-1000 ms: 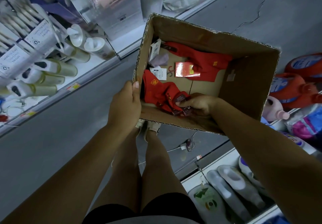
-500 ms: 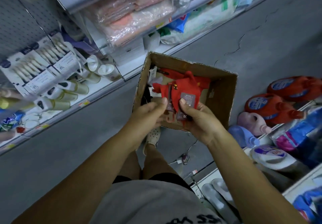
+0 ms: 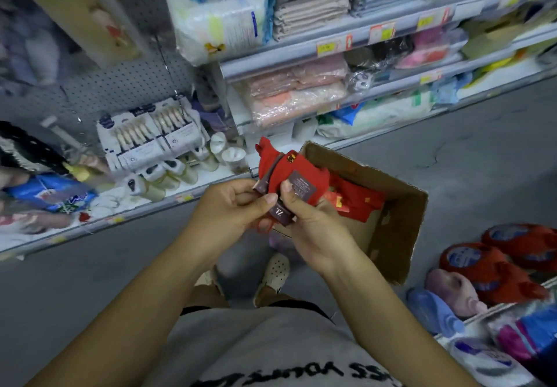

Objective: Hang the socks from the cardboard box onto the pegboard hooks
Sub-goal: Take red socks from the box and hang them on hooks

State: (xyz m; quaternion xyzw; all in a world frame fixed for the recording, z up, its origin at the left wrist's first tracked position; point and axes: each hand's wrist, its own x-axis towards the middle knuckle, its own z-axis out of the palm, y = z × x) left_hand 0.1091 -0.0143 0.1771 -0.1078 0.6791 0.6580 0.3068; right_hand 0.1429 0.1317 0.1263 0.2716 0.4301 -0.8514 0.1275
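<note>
Both hands hold a bundle of red socks with dark brown card labels in front of my chest. My left hand pinches the labels from the left, thumb on top. My right hand grips the bundle from the right, thumb pressed on a label. Below and to the right, the open cardboard box sits on the grey floor with more red socks inside. The grey pegboard with thin wire hooks stands at the upper left, above packs of toothbrushes.
Shelves of folded towels and wrapped packs run along the top right. A low shelf at the left carries bottles and tubes. Red and pink detergent jugs line the right edge. My feet stand on the floor beside the box.
My view has risen from the box to the shelves and pegboard. My right hand lifted the sock bundle out of the box and my left hand left the box's rim and took hold of it too.
</note>
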